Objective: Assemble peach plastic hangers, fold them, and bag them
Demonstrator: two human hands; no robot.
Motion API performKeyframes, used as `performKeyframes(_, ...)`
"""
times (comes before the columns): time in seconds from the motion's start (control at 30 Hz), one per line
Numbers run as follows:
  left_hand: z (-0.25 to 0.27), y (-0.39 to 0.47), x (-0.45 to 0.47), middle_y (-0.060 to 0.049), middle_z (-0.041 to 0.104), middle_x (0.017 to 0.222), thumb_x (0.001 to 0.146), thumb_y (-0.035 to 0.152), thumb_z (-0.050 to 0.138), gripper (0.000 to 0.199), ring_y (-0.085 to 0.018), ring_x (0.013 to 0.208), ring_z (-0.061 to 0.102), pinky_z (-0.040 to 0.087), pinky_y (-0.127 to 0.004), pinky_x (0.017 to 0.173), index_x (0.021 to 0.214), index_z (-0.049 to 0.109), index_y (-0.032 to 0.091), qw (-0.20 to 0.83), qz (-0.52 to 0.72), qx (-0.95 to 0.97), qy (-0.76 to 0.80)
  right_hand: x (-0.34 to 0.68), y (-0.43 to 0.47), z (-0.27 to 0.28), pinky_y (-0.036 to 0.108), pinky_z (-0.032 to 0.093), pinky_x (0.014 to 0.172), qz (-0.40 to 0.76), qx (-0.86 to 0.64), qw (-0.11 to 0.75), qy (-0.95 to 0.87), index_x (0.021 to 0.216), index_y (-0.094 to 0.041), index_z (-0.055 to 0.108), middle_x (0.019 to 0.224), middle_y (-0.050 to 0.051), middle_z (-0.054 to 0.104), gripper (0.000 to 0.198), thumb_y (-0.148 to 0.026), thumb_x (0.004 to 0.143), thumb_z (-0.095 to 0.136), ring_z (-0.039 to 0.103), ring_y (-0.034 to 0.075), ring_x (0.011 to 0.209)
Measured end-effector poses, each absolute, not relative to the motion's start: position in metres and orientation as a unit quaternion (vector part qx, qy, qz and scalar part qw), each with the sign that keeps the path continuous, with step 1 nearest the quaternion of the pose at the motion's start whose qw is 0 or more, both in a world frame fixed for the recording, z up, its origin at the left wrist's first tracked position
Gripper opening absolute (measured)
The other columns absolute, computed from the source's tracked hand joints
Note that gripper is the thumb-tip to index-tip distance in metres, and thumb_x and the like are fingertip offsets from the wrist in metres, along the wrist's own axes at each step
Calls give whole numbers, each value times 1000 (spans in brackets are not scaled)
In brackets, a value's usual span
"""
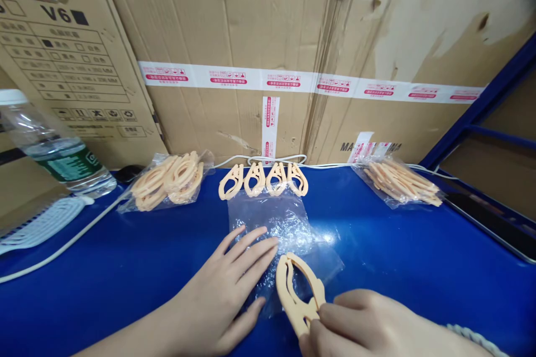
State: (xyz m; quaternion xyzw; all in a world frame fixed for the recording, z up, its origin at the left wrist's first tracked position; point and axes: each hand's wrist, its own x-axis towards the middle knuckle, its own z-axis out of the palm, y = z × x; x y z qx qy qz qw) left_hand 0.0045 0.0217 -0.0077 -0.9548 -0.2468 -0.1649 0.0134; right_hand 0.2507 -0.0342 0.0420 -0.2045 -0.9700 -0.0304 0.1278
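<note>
My right hand (352,321) grips one end of a beige folded plastic hanger (286,298), its looped end pointing away from me. Flat on a clear plastic bag (268,215) lies my left hand (237,284), fingers spread and holding nothing. The bag is spread on the blue table, partly covered by that hand and the hanger. Beyond the bag's far edge, several matching folded hangers (254,179) are lined up in a row. My right fingers hide the near end of the held hanger.
Bagged hangers sit at the left (170,181) and the right (402,181). A water bottle (62,150), a white hairbrush (46,223) and a cable (71,248) are on the left. A dark flat device (494,226) lies far right. Cardboard (234,22) walls the back.
</note>
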Motion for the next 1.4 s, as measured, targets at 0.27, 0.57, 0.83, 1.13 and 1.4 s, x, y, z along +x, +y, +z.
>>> performKeyframes(0.27, -5, 20, 7, -10, 35, 155, 81, 7, 46, 70, -29, 144, 26, 27, -52, 118, 149, 27, 12, -28, -198, -955, -217, 243, -27, 42, 30, 36, 44, -160, -203, 168, -951, 94, -12, 66, 70, 2, 60, 26, -9, 96, 40, 48, 14, 54)
performKeyframes(0.57, -5, 22, 5, -11, 31, 156, 80, 5, 44, 75, -27, 146, 20, 27, -52, 118, 150, 21, 13, -77, -188, -960, -194, 240, -14, 30, 31, 41, 48, -243, -236, 182, -923, 100, -12, 68, 87, 8, 68, 23, -15, 92, 46, 56, 18, 63)
performKeyframes(0.83, -2, 22, 5, -16, 30, 156, 79, 6, 47, 79, -31, 143, 27, 32, -54, 115, 152, 17, 14, -121, -195, -953, -200, 241, -5, 12, 37, 49, 65, -236, -303, 137, -913, 118, 0, 62, 104, 19, 65, 33, -12, 92, 45, 59, 26, 82)
performKeyframes(1.13, -5, 22, 3, -14, 37, 153, 79, 7, 46, 77, -30, 140, 34, 32, -54, 115, 151, 21, 17, -118, -192, -953, -204, 242, 7, 9, 33, 43, 63, -256, -303, 157, -904, 94, -13, 68, 91, 9, 64, 22, -12, 96, 46, 55, 19, 75)
performKeyframes(1.4, -4, 23, 4, -13, 35, 155, 79, 6, 46, 76, -29, 142, 31, 30, -53, 116, 151, 23, 16, -120, -168, -959, -194, 246, 18, 8, 58, 36, 107, -269, -328, 141, -894, 110, -14, 69, 147, 12, 45, 23, -20, 96, 52, 30, 38, 139)
